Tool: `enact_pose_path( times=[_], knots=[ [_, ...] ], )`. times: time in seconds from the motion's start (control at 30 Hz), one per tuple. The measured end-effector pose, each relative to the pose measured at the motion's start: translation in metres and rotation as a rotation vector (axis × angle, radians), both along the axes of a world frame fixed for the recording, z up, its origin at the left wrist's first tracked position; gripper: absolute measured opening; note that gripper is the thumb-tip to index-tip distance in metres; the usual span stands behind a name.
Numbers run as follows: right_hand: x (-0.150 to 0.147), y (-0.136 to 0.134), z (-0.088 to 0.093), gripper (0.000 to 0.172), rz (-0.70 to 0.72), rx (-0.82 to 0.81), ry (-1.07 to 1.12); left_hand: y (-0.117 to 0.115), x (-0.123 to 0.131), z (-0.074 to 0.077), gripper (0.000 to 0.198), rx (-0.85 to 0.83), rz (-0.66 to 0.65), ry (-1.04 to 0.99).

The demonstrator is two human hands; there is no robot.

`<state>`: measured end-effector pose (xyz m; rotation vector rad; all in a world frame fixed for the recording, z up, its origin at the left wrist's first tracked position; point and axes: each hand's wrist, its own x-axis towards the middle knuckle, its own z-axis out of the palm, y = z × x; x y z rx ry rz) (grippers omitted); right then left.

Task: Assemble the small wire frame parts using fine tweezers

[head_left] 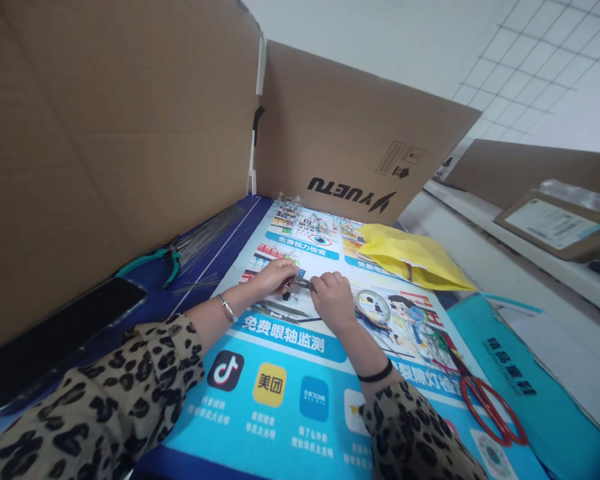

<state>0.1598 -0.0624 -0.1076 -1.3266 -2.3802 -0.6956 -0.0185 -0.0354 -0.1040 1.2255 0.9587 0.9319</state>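
My left hand [277,276], with a silver bangle on its wrist, has its fingers closed in a pinch. Whatever it grips is too small to make out. Close beside it, my right hand [334,300] is wrapped round a small dark metal tool [304,283], whose narrow end points at the left fingertips. Most of that tool is hidden in the palm, so its kind does not show. Both hands are over a printed poster [285,337]. A coil of thin wire [373,308] lies just right of my right hand.
Teal-handled pliers [173,263] and a bundle of thin wires [207,233] lie at left, near a black flat panel [60,340]. Red-handled scissors [495,410], a yellow bag [415,257] and a teal box [535,380] are at right. Cardboard walls [350,127] stand behind and left.
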Motion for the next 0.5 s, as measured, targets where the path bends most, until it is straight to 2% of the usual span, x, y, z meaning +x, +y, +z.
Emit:
enact_pose_path(
  times=[0.5],
  knots=[
    [0.0012,0.0017,-0.0017,0.010,0.012,0.001,-0.012,-0.0006,0.0012,-0.0008,0.015,0.008,-0.018,0.027]
  ],
)
